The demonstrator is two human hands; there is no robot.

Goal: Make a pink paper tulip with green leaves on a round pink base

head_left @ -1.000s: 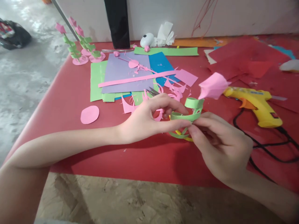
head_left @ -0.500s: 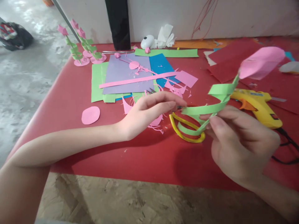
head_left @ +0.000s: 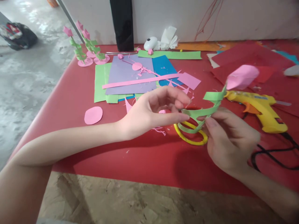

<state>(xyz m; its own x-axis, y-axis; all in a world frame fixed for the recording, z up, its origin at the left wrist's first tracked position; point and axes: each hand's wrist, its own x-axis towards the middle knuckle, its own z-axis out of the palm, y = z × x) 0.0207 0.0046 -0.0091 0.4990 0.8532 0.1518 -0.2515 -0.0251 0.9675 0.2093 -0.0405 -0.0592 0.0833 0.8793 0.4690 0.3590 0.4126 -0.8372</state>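
Observation:
My right hand (head_left: 230, 141) pinches a green paper spiral stem (head_left: 202, 112) that carries a pink paper flower bud (head_left: 241, 77) at its upper end. The bud points up and to the right, above the glue gun. My left hand (head_left: 155, 110) hovers just left of the stem, thumb and fingertips at its lower end, touching or nearly touching the green strip. Yellow-handled scissors (head_left: 190, 138) lie on the red table (head_left: 130, 155) under the stem.
A yellow glue gun (head_left: 261, 107) with a black cord lies at the right. Coloured paper sheets (head_left: 127, 74), a pink strip and pink scraps lie behind my hands. A pink paper disc (head_left: 93, 115) lies at the left. Finished paper flowers (head_left: 85, 49) stand at the back left.
My right hand stretched the green spiral out and lifted the bud up to the right, then lowered it somewhat. My left hand let go, then came back to the stem's lower end.

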